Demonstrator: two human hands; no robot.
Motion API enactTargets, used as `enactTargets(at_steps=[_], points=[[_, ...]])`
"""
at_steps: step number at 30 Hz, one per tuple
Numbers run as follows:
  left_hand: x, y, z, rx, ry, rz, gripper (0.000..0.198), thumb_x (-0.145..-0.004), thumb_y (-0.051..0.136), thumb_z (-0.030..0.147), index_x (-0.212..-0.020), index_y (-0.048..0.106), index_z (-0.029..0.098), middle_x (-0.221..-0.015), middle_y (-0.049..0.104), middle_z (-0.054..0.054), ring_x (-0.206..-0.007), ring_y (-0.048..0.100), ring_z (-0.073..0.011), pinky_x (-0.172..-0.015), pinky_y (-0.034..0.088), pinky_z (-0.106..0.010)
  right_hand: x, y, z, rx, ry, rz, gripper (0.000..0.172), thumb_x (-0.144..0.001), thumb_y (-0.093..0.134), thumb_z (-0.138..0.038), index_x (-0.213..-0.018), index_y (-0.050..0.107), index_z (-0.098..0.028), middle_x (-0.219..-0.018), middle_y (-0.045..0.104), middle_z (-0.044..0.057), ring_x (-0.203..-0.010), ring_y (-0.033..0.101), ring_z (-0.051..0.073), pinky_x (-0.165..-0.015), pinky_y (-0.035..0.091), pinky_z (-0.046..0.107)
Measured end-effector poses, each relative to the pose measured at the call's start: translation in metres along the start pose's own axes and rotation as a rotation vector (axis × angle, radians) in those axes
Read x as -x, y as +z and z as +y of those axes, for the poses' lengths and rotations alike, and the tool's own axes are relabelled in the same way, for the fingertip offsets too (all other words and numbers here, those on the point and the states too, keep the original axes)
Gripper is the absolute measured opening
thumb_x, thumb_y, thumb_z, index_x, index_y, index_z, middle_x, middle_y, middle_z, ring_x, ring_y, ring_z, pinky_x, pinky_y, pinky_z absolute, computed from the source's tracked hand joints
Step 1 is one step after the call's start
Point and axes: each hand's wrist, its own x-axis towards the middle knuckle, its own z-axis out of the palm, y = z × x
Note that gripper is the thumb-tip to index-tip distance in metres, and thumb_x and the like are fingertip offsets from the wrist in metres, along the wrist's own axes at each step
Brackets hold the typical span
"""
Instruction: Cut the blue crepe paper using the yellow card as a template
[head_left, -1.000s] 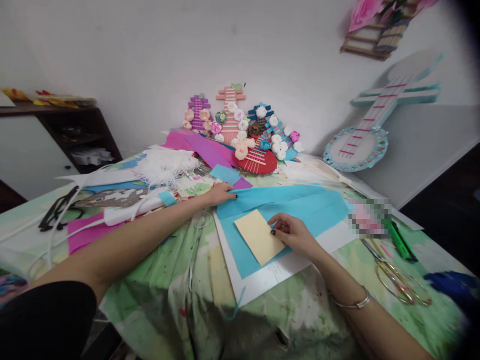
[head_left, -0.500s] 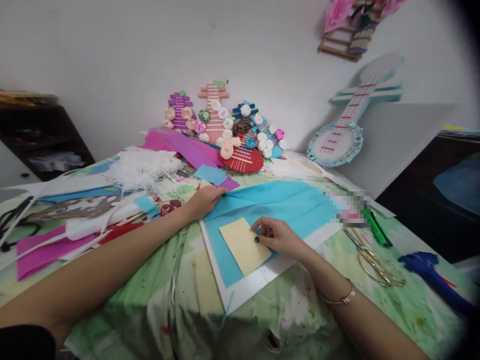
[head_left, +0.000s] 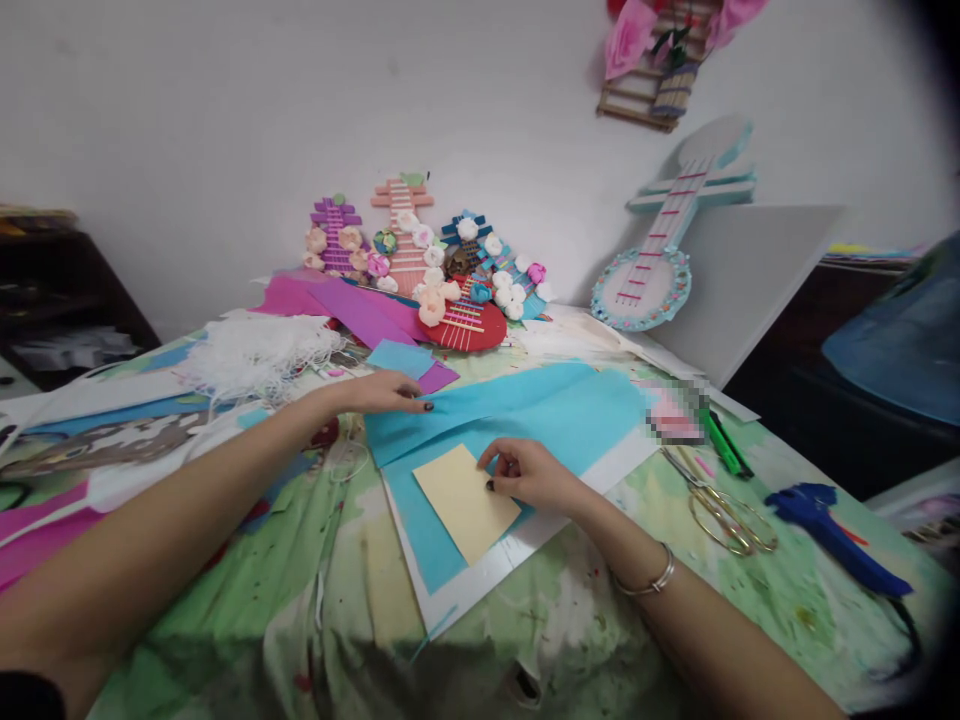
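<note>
A sheet of blue crepe paper (head_left: 555, 410) lies on a white board (head_left: 517, 553), its far part folded over in a loose flap. My left hand (head_left: 386, 392) rests with outstretched fingers on the flap's left end. On the nearer blue layer lies a pale yellow paper card (head_left: 461, 505), tilted. My right hand (head_left: 531, 476) has curled fingers at the card's upper right edge, thumb and forefinger touching it; the underside of the grip is hidden.
Gold-handled scissors (head_left: 724, 515), a green cutter (head_left: 724, 442) and a blue glue gun (head_left: 836, 535) lie to the right. White shredded strands (head_left: 259, 350) and purple paper (head_left: 367, 308) are at the back left. Decorated lute-shaped crafts (head_left: 465, 325) lean by the wall.
My left hand has gone from pinching the blue paper's folded edge to lying over it with fingers extended. My right hand stays at the card. The view has shifted right.
</note>
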Motion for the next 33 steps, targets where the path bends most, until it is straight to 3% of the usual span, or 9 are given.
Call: enactTargets(at_steps=[2, 5, 9, 12, 16, 23, 29, 33], points=[[-0.026, -0.007, 0.008, 0.036, -0.085, -0.109, 0.041, -0.093, 0.054, 0.053, -0.091, 0.064, 0.013, -0.080, 0.063, -0.002, -0.069, 0.060, -0.0145, -0.066, 0.051, -0.030, -0.001, 0.001, 0.000, -0.005, 0.009, -0.012, 0.023, -0.068, 0.063, -0.007, -0.090, 0.067, -0.016, -0.063, 0.056, -0.004, -0.054, 0.047, 0.008, -0.053, 0.035, 0.021], [-0.076, -0.002, 0.026, 0.085, -0.169, -0.181, 0.034, -0.097, 0.053, 0.044, -0.108, 0.061, 0.013, -0.096, 0.064, -0.005, -0.078, 0.063, -0.0146, -0.070, 0.055, -0.032, -0.001, 0.002, 0.001, -0.017, 0.023, -0.021, 0.024, -0.070, 0.064, -0.007, -0.091, 0.067, -0.016, -0.064, 0.056, -0.005, -0.054, 0.046, 0.007, -0.053, 0.034, 0.020], [-0.136, 0.020, 0.056, 0.083, -0.153, -0.129, 0.031, -0.095, 0.058, 0.037, -0.115, 0.059, 0.014, -0.110, 0.063, -0.008, -0.092, 0.064, -0.0187, -0.079, 0.056, -0.037, -0.001, 0.002, 0.003, -0.036, 0.045, -0.025, 0.023, -0.071, 0.065, -0.007, -0.092, 0.066, -0.015, -0.063, 0.056, -0.005, -0.054, 0.048, 0.007, -0.053, 0.036, 0.020], [-0.159, 0.033, 0.074, 0.073, -0.021, -0.044, 0.031, -0.094, 0.060, 0.035, -0.117, 0.059, 0.014, -0.115, 0.061, -0.008, -0.098, 0.063, -0.0212, -0.082, 0.055, -0.039, 0.000, 0.001, 0.002, -0.042, 0.056, -0.023, 0.023, -0.071, 0.065, -0.006, -0.092, 0.066, -0.015, -0.063, 0.056, -0.005, -0.053, 0.048, 0.007, -0.054, 0.037, 0.020], [-0.160, 0.040, 0.089, 0.082, 0.232, 0.043, 0.029, -0.093, 0.061, 0.034, -0.113, 0.061, 0.013, -0.113, 0.063, -0.007, -0.095, 0.063, -0.0206, -0.080, 0.056, -0.037, 0.001, 0.001, -0.001, -0.047, 0.056, -0.020, 0.023, -0.070, 0.063, -0.003, -0.090, 0.066, -0.015, -0.062, 0.055, -0.006, -0.053, 0.047, 0.007, -0.053, 0.035, 0.020], [-0.129, 0.028, 0.101, 0.038, 0.576, 0.249, 0.019, -0.094, 0.058, 0.027, -0.104, 0.067, 0.014, -0.092, 0.068, -0.004, -0.082, 0.065, -0.0150, -0.078, 0.053, -0.033, 0.000, 0.003, 0.002, -0.068, 0.047, -0.024, 0.023, -0.070, 0.062, -0.003, -0.090, 0.065, -0.015, -0.062, 0.054, -0.006, -0.052, 0.046, 0.007, -0.053, 0.034, 0.020], [-0.121, 0.014, 0.094, -0.110, 0.608, 0.474, 0.035, -0.093, 0.044, 0.014, -0.117, 0.069, 0.019, -0.079, 0.063, -0.002, -0.073, 0.059, -0.0126, -0.069, 0.044, -0.023, 0.000, 0.003, -0.001, -0.086, 0.076, -0.028, 0.023, -0.070, 0.062, -0.004, -0.091, 0.064, -0.014, -0.060, 0.052, -0.007, -0.049, 0.045, 0.007, -0.051, 0.035, 0.021], [-0.116, 0.014, 0.087, -0.237, 0.556, 0.530, 0.043, -0.095, 0.037, 0.013, -0.132, 0.060, 0.019, -0.077, 0.057, -0.003, -0.069, 0.053, -0.0134, -0.064, 0.040, -0.022, 0.000, 0.003, -0.003, -0.081, 0.087, -0.020, 0.025, -0.070, 0.062, -0.004, -0.092, 0.064, -0.014, -0.060, 0.053, -0.007, -0.049, 0.046, 0.007, -0.051, 0.035, 0.021]])
